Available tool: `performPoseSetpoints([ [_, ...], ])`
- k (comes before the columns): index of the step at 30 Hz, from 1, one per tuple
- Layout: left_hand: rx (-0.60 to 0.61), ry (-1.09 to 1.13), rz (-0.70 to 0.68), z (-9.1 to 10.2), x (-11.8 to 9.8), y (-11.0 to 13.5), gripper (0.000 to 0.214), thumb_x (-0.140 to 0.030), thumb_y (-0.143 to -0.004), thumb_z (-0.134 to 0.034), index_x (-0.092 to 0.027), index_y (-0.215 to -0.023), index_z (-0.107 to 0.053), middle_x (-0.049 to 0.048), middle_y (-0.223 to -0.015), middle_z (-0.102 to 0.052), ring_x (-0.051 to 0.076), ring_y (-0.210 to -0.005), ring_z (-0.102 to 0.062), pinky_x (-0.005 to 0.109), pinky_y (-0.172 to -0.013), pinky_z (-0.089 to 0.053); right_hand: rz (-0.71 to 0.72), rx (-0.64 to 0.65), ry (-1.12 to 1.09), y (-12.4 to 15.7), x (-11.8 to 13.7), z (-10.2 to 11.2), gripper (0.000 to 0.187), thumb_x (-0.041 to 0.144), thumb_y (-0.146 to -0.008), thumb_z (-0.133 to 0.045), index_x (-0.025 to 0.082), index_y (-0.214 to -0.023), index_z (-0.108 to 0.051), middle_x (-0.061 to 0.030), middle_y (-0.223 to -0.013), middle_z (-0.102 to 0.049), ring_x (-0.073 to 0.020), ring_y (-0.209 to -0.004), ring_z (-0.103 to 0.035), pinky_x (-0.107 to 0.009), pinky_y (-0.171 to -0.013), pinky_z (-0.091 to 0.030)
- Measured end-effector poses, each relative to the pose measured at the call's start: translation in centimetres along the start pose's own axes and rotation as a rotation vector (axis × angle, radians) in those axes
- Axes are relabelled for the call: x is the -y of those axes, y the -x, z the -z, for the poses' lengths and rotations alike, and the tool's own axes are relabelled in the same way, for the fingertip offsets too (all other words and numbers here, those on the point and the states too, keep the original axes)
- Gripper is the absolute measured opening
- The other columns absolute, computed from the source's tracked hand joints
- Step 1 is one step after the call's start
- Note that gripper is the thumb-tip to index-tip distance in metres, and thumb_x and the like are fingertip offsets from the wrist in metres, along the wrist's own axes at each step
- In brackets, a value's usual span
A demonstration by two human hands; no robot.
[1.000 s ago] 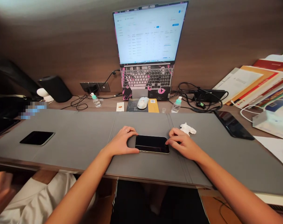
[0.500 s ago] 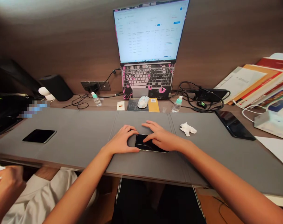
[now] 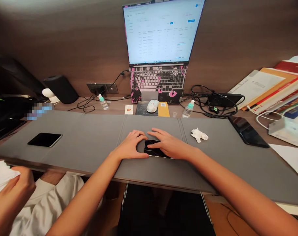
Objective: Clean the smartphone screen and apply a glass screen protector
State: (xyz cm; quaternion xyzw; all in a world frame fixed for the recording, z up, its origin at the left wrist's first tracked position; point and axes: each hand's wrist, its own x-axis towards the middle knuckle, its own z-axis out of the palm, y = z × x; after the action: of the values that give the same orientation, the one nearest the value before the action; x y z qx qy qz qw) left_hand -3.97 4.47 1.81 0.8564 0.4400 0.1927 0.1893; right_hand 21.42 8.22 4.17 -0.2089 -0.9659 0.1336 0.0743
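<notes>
A black-screened smartphone (image 3: 154,151) lies flat on the grey desk mat (image 3: 95,141) in front of me. My left hand (image 3: 131,144) grips its left end, thumb at the near edge and fingers at the far edge. Over the phone's right part is my right hand (image 3: 167,144), its fingers spread to the left and a thumb stretched across the screen. The right end of the phone is hidden beneath that hand. A crumpled white tissue (image 3: 199,135) rests on the mat, to the right of my right hand.
Behind the phone stand an open laptop (image 3: 158,80), a mouse (image 3: 153,106) and two small spray bottles (image 3: 188,109). Another phone (image 3: 44,139) lies left, a dark tablet (image 3: 248,131) right. Books (image 3: 274,85) lean at far right. At lower left another person's hand (image 3: 25,183) holds white tissue.
My right hand has slid slightly left over the phone, its thumb now nearer the left end. My left hand keeps its grip. The other person's hand and tissue have come further into view.
</notes>
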Motion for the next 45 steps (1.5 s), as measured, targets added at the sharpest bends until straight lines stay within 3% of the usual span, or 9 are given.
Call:
performPoseSetpoints([
  [8, -0.005, 0.003, -0.008, -0.1, 0.3, 0.0, 0.059, -0.049, -0.073, -0.080, -0.028, -0.125, -0.061, 0.0070, -0.129, -0.057, 0.031, -0.123, -0.049, 0.048, -0.108, -0.041, -0.072, -0.094, 0.060, 5.7, -0.6, 0.6, 0.071, -0.010, -0.079, -0.044, 0.033, -0.128, -0.070, -0.0076, -0.158, -0.045, -0.0333, -0.151, -0.030, -0.058, -0.113, -0.041],
  [16, 0.022, -0.010, 0.013, 0.1, 0.1, 0.0, 0.057, -0.048, -0.073, -0.080, -0.026, -0.122, -0.061, 0.0069, -0.132, -0.055, 0.030, -0.123, -0.048, 0.049, -0.109, -0.040, -0.059, -0.281, 0.028, 8.8, -1.3, -0.3, 0.060, -0.005, -0.083, -0.041, 0.031, -0.117, -0.075, -0.0086, -0.143, -0.059, -0.0281, -0.141, -0.045, -0.054, -0.107, -0.048],
  [19, 0.019, -0.006, 0.015, 0.0, 0.1, 0.2, 0.056, -0.048, -0.074, -0.079, -0.027, -0.123, -0.060, 0.0063, -0.133, -0.055, 0.030, -0.125, -0.048, 0.048, -0.110, -0.040, -0.088, -0.439, 0.022, 8.9, -1.4, -0.7, 0.046, -0.002, -0.086, -0.040, 0.026, -0.097, -0.076, -0.0083, -0.125, -0.068, -0.0252, -0.125, -0.058, -0.049, -0.100, -0.052],
  [22, 0.015, 0.001, 0.013, 0.0, 0.1, 0.3, 0.057, -0.049, -0.076, -0.078, -0.027, -0.125, -0.060, 0.0062, -0.134, -0.055, 0.030, -0.127, -0.047, 0.049, -0.112, -0.039, -0.145, -0.525, 0.021, 8.7, -1.3, -0.8, 0.038, 0.003, -0.091, -0.040, 0.024, -0.092, -0.072, -0.0089, -0.112, -0.070, -0.0243, -0.107, -0.064, -0.046, -0.091, -0.054],
  [30, 0.013, 0.017, 0.033, 0.0, 0.0, 0.4, 0.057, -0.047, -0.074, -0.080, -0.027, -0.124, -0.061, 0.0064, -0.134, -0.055, 0.031, -0.127, -0.047, 0.050, -0.112, -0.040, -0.207, -0.531, -0.026, 8.5, -1.1, -0.8, 0.037, 0.007, -0.090, -0.042, 0.024, -0.093, -0.074, -0.0079, -0.096, -0.069, -0.0234, -0.089, -0.062, -0.043, -0.082, -0.052],
  [35, 0.014, 0.010, 0.028, 0.0, -0.1, 0.3, 0.057, -0.048, -0.074, -0.079, -0.027, -0.124, -0.061, 0.0061, -0.133, -0.055, 0.030, -0.127, -0.048, 0.048, -0.113, -0.039, -0.169, -0.433, -0.062, 8.6, -1.3, -0.6, 0.044, 0.004, -0.085, -0.043, 0.027, -0.099, -0.078, -0.0081, -0.106, -0.067, -0.0236, -0.100, -0.060, -0.044, -0.088, -0.050],
  [41, 0.016, 0.020, 0.042, -0.1, 0.1, 0.3, 0.054, -0.046, -0.075, -0.079, -0.026, -0.121, -0.061, 0.0063, -0.133, -0.055, 0.029, -0.125, -0.048, 0.049, -0.111, -0.040, -0.201, -0.442, -0.067, 9.4, -1.6, -0.4, 0.035, 0.007, -0.086, -0.046, 0.023, -0.073, -0.074, -0.0066, -0.088, -0.068, -0.0220, -0.086, -0.059, -0.041, -0.079, -0.050],
  [45, 0.019, 0.025, 0.039, -0.1, 0.1, 0.3, 0.056, -0.049, -0.075, -0.079, -0.026, -0.122, -0.061, 0.0066, -0.134, -0.054, 0.030, -0.125, -0.048, 0.049, -0.112, -0.040, -0.168, -0.438, -0.092, 9.3, -1.0, -0.3, 0.036, 0.006, -0.088, -0.042, 0.023, -0.090, -0.073, -0.0060, -0.095, -0.073, -0.0230, -0.094, -0.061, -0.042, -0.085, -0.051],
])
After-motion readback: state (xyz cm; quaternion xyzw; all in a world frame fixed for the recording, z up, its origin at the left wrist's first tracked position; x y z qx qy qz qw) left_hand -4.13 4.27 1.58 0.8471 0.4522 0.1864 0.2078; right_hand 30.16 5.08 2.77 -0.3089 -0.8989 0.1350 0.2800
